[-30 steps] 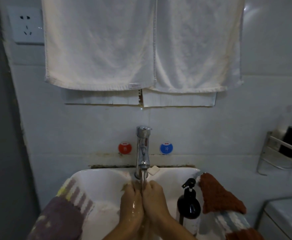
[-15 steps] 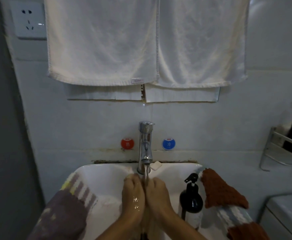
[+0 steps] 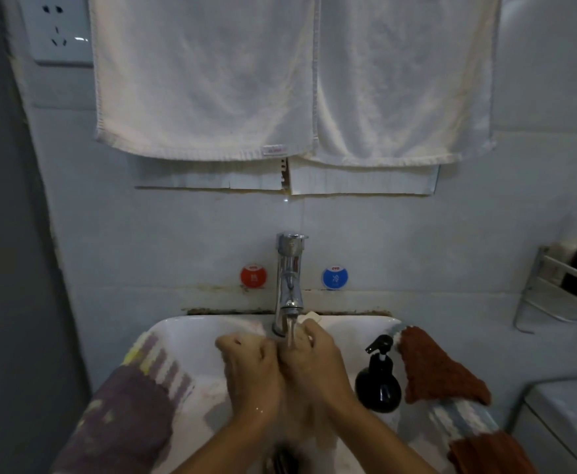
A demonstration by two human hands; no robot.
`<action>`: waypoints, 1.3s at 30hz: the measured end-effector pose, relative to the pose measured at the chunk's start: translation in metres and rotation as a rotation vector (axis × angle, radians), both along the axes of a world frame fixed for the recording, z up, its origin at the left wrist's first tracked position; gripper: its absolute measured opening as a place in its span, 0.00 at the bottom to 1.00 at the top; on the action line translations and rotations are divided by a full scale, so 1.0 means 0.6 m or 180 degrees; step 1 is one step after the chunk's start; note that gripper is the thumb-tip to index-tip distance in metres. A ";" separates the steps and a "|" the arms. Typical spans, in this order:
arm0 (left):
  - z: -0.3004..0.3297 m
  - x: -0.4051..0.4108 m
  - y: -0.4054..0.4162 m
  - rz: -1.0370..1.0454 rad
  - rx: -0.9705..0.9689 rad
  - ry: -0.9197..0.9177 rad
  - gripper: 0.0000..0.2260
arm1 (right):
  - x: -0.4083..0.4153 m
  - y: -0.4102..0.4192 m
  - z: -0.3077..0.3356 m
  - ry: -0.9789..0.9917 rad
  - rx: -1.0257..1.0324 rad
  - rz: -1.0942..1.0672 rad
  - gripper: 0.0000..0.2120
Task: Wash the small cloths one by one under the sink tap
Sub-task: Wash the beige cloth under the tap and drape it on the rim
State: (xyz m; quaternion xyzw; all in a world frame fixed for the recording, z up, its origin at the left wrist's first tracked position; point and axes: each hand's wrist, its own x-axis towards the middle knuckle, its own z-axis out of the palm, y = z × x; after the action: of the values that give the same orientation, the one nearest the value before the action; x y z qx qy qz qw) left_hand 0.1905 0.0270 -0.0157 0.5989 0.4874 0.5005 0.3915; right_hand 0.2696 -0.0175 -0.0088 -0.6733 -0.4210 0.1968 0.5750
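Both hands meet under the tap's (image 3: 290, 278) stream over the sink (image 3: 191, 331): left hand (image 3: 253, 369) fisted, right hand (image 3: 314, 364) curled; whether they grip a cloth, I cannot tell. Purple cloth (image 3: 126, 401) drapes the left rim, rust cloth (image 3: 437, 374) the right.

My white sink (image 3: 191, 331) carries a purple striped cloth (image 3: 126, 401) draped over its left rim. On its right rim stand a black pump bottle (image 3: 378, 383) and, just beside it, a rust-red cloth (image 3: 441, 371) lying over a blue-and-white striped cloth (image 3: 465, 422). A small pale bar of soap (image 3: 311, 316) rests on the back rim, just right of the tap (image 3: 290, 282).
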 end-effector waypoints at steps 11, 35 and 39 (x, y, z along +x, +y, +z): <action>-0.009 0.013 0.027 -0.1166 -0.0449 0.0440 0.11 | 0.025 0.002 -0.002 0.0239 -0.0032 0.0828 0.11; 0.021 -0.021 0.050 -0.0358 -0.1161 -0.1592 0.12 | 0.039 -0.013 -0.018 0.0936 -0.1120 0.0964 0.17; 0.005 -0.007 0.035 -0.0685 -0.1185 -0.1447 0.09 | 0.022 -0.007 -0.011 0.1131 -0.0263 0.0714 0.21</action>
State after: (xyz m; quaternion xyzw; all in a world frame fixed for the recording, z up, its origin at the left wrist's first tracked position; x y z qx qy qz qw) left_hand 0.1866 0.0481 -0.0124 0.4378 0.4043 0.4794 0.6442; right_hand 0.2830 -0.0219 -0.0155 -0.6000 -0.3769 0.3924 0.5866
